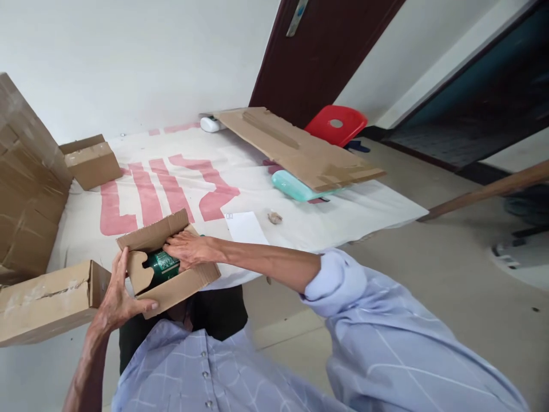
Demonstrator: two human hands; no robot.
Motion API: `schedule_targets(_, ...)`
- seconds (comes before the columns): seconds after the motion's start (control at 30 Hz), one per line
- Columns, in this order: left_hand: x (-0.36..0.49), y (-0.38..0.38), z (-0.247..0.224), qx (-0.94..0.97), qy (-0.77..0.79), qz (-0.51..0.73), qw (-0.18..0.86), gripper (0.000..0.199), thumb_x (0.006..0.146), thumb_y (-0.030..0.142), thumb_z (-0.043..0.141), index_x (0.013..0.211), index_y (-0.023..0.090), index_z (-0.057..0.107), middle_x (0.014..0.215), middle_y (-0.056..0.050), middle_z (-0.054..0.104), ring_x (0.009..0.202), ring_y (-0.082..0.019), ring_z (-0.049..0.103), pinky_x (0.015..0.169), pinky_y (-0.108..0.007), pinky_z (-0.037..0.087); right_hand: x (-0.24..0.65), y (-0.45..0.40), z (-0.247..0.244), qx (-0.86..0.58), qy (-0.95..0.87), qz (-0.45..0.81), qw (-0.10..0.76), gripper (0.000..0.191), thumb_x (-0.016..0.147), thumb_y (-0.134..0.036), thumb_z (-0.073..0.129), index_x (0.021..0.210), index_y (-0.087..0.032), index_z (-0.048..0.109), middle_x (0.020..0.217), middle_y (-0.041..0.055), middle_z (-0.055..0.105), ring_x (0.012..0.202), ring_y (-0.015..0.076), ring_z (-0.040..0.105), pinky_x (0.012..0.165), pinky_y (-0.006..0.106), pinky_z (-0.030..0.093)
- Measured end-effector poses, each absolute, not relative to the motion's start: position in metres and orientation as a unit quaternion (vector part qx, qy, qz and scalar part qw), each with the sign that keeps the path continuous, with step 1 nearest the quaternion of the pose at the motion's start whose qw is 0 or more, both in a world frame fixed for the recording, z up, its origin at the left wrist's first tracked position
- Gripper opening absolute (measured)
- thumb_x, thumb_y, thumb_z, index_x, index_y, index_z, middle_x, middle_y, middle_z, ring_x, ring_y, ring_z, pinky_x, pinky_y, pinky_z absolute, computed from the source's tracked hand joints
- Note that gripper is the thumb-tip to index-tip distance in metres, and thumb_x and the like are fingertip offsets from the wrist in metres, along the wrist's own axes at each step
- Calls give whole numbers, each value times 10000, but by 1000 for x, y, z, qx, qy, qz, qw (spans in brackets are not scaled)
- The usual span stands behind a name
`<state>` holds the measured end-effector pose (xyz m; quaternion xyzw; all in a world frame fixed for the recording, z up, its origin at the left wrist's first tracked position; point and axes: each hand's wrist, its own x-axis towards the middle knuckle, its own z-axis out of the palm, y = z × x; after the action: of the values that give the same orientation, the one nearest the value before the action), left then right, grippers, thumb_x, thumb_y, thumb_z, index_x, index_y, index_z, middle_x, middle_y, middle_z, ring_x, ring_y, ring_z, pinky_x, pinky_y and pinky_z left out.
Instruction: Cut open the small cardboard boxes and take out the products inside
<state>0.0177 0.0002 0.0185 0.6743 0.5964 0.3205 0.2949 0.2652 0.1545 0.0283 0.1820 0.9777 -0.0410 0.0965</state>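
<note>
An open cardboard box (178, 292) sits at the near edge of the cloth-covered table, close to my body. Inside it lies a dark green bottle (165, 266) with pale print on its label, partly covered by my right hand. My left hand (118, 292) spans the box's left end, fingers at the far corner and thumb along the near side. My right hand (189, 249) reaches down into the box, its fingers around the green bottle; the thumb is mostly hidden. A notched cardboard end flap (138, 272) stands beside the bottle.
A closed box (47, 300) lies left of my left hand. Behind it are a large carton (26, 194) and a small open box (95, 166). A cardboard sheet (295, 146) rests over a mint-green bottle (294, 185) and a white one (210, 124). White paper (246, 228) lies nearby.
</note>
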Motion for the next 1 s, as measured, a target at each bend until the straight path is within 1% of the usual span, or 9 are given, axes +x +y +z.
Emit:
schedule_targets(0.13,20,0,16,670,596,330,294,1544,608,691,1016,1812,251,157,1788,-245,246,1689,-539,260,1338,-731,328,282,148,36,198,977,-51,59,653,930,-520,868,1385,-111,638,1292,178,706,1155,327,669,959,436,513)
schedule_targets(0.23,22,0,18,668,596,334,295,1547,589,591,1047,1812,274,155,1788,-230,256,1687,-534,268,1334,-724,348,292,142,51,205,976,-71,2,623,905,-480,901,1362,-138,651,1309,177,709,1157,337,685,967,450,526)
schedule_targets(0.33,24,2,26,668,590,345,293,1542,582,518,1058,1809,290,153,1793,-219,264,1682,-526,287,1324,-711,379,302,139,67,199,969,-120,-84,691,840,-410,951,1414,-164,655,1375,189,712,1254,370,683,1037,500,546)
schedule_targets(0.5,26,9,42,676,566,358,309,1478,631,529,1029,1798,231,173,1803,-242,252,1673,-489,324,1313,-644,430,320,143,83,195,907,-299,-224,852,766,-438,989,1520,-224,655,1479,143,719,1345,349,688,1152,508,544)
schedule_targets(0.6,26,11,41,677,567,346,318,1404,693,522,992,1800,234,179,1787,-233,315,1643,-463,391,1325,-654,406,327,150,83,208,819,-437,-308,818,756,-505,986,1476,-236,708,1447,108,750,1330,330,707,1144,488,563)
schedule_targets(0.67,23,10,41,679,580,325,311,1389,708,551,984,1802,241,188,1798,-235,310,1655,-474,373,1341,-690,360,329,157,83,207,759,-511,-347,777,752,-551,979,1425,-239,746,1394,93,779,1301,325,724,1120,487,584)
schedule_targets(0.77,15,11,57,681,598,340,251,1296,750,655,948,1786,270,271,1822,-226,286,1678,-495,329,1325,-723,367,326,169,88,181,704,-577,-371,733,740,-595,976,1346,-227,789,1315,85,814,1215,309,755,1078,484,609)
schedule_targets(0.87,9,22,98,710,553,395,185,1151,835,728,867,1769,316,337,1829,-199,307,1669,-478,359,1251,-666,496,314,175,102,139,698,-613,-341,651,778,-580,956,1292,-210,808,1270,77,827,1133,277,773,1031,449,625)
schedule_targets(1.0,11,49,154,763,469,400,194,1132,795,769,888,1727,297,452,1761,-176,463,1592,-474,479,1257,-632,500,289,173,120,104,699,-647,-286,634,793,-561,958,1290,-202,796,1254,64,825,1084,253,778,966,402,647)
